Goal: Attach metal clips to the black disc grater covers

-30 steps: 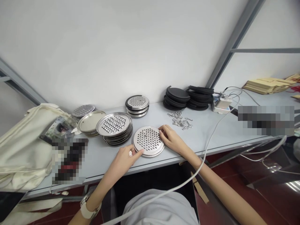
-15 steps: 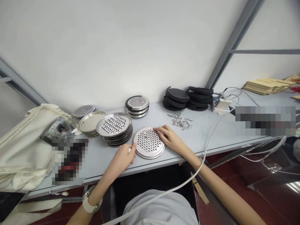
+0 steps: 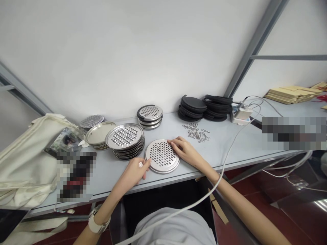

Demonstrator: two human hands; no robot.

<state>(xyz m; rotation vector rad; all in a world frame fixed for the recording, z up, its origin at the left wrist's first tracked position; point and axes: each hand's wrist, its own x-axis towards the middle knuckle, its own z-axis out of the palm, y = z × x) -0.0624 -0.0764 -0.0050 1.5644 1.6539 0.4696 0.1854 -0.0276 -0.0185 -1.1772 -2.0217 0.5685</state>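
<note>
A round metal grater (image 3: pixel 162 156) with many slots lies flat near the table's front edge; what looks like a second rim shows just below it. At its left rim is my left hand (image 3: pixel 136 170), thumb on the edge and fingers curled under, partly hidden. My right hand (image 3: pixel 186 152) pinches the upper right rim with bent fingers. Just left of my left hand stands a stack of dark-edged graters (image 3: pixel 125 136), its top one tilted. Beside that lie plain round metal plates (image 3: pixel 100 133). A scatter of small metal clips (image 3: pixel 196 132) lies right of the grater.
Graters with a black rim strip (image 3: pixel 150 113) stand by the wall. Black round pieces (image 3: pixel 192 107) are stacked behind the clips. A power strip (image 3: pixel 241 114) sits farther right. A white cable (image 3: pixel 221 170) crosses over my right forearm. A cream cloth bag (image 3: pixel 33 153) lies at left.
My left thumb has moved slightly right, farther over the grater's rim. The right hand and the grater stay nearly where they were.
</note>
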